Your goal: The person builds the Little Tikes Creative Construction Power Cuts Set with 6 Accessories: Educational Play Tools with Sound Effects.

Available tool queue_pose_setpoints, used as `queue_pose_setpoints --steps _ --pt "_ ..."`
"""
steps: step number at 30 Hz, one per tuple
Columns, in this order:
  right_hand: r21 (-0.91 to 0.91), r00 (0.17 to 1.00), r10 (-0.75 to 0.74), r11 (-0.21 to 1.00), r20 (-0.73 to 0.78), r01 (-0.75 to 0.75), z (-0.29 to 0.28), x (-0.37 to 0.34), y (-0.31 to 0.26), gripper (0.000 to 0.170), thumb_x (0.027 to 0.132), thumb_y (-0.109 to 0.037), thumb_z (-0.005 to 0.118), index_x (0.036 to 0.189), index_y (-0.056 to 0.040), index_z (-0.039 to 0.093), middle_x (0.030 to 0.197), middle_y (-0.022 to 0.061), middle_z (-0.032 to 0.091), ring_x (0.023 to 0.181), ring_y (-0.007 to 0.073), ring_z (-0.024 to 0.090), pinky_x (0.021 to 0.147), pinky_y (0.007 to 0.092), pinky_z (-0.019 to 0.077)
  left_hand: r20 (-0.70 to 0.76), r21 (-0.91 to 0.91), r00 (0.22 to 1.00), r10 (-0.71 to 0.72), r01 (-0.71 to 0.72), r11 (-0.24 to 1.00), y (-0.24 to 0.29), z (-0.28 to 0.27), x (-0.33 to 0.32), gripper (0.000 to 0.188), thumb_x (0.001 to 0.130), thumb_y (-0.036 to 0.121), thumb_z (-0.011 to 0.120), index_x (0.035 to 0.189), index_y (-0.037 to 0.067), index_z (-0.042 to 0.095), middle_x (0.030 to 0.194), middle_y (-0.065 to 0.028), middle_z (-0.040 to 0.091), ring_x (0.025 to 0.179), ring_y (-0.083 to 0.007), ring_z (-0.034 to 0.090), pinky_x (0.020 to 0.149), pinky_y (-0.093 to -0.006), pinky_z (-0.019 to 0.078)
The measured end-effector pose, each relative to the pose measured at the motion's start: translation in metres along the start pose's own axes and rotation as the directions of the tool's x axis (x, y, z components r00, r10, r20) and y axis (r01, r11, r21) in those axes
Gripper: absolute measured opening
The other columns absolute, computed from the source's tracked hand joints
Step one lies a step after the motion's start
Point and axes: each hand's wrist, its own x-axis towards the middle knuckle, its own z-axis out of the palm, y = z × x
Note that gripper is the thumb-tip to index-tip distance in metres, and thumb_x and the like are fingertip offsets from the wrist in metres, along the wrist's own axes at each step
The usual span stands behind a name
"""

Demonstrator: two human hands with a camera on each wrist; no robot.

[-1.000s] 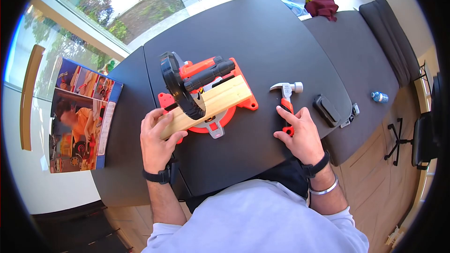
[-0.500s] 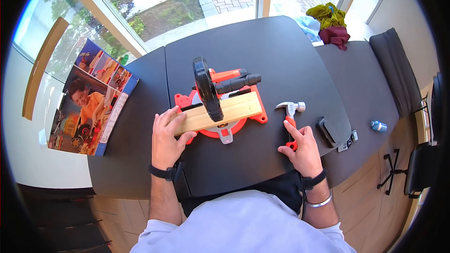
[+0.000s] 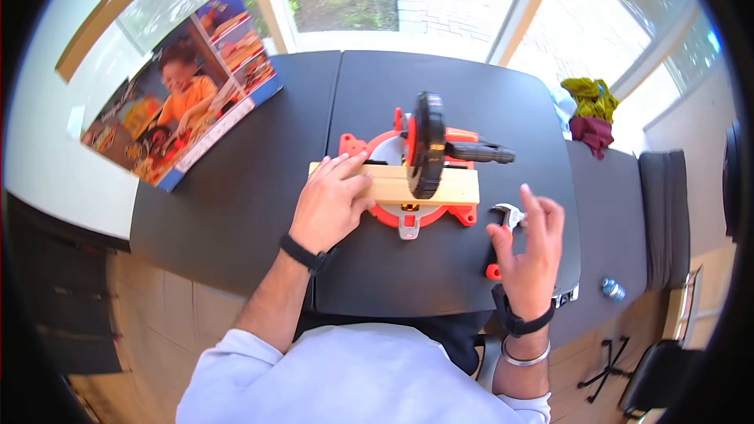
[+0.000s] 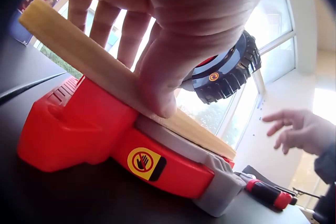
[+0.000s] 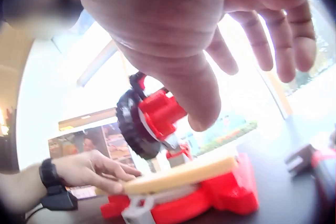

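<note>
A red, black and grey toy miter saw [image 3: 428,145] stands on the dark table, with a light wooden board [image 3: 455,186] lying across its base under the black blade guard. My left hand [image 3: 334,200] holds the board's left end. In the left wrist view its thumb [image 4: 160,95] presses the near edge while the fingers reach over to the far side. To the saw's right lies a claw hammer [image 3: 493,271] with a red and black handle. My right hand [image 3: 534,255] is raised beside and partly over it, fingers spread and holding nothing.
A large picture box [image 3: 184,102] stands at the table's left. Right of the table runs a dark padded bench [image 3: 605,212] with a small blue bottle [image 3: 613,289] on it. Olive and maroon cloths [image 3: 591,102] are piled by the window at the back right.
My right hand has come up off the hammer's handle and its fingers have spread. My left hand stays at the board's left end. The head view has swung left.
</note>
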Motion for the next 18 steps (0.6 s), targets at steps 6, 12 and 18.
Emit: queue_pose_setpoints --steps 6,12,18 --pt "-0.073 0.901 -0.404 0.915 -0.157 0.398 0.001 0.062 -0.050 0.062 0.092 -0.025 0.088 0.145 -0.0010 0.064 0.127 0.0178 0.062 0.113 0.0346 0.063 0.097 0.0435 0.0535 -0.023 -0.006 1.000 0.006 -0.006 1.000 0.007 0.002 0.000 0.034 0.082 0.014 0.088 0.112 0.003 0.077 0.147 -0.0155 0.067 0.137 -0.0376 0.061 0.121 -0.0535 0.0463" --pt "0.079 0.931 -0.359 0.932 0.061 0.354 0.026 0.073 -0.059 0.028 0.104 -0.020 0.073 0.120 0.0021 0.067 0.101 0.0163 0.066 0.095 0.0358 0.060 0.086 0.0448 0.0506 -0.068 -0.018 0.998 -0.004 0.002 1.000 0.005 0.006 -0.001 0.033 0.080 0.012 0.088 0.110 0.004 0.078 0.142 -0.0124 0.068 0.133 -0.0340 0.062 0.119 -0.0480 0.0477" --pt "0.161 0.929 -0.306 0.947 0.208 0.276 0.029 0.042 -0.054 0.018 0.100 -0.009 0.071 0.111 0.0045 0.063 0.092 0.0166 0.061 0.084 0.0356 0.057 0.077 0.0442 0.0471 -0.071 -0.037 0.997 -0.009 0.006 0.999 0.005 0.010 -0.001 0.034 0.078 0.011 0.088 0.110 0.003 0.079 0.140 -0.0121 0.068 0.133 -0.0327 0.061 0.120 -0.0476 0.0462"
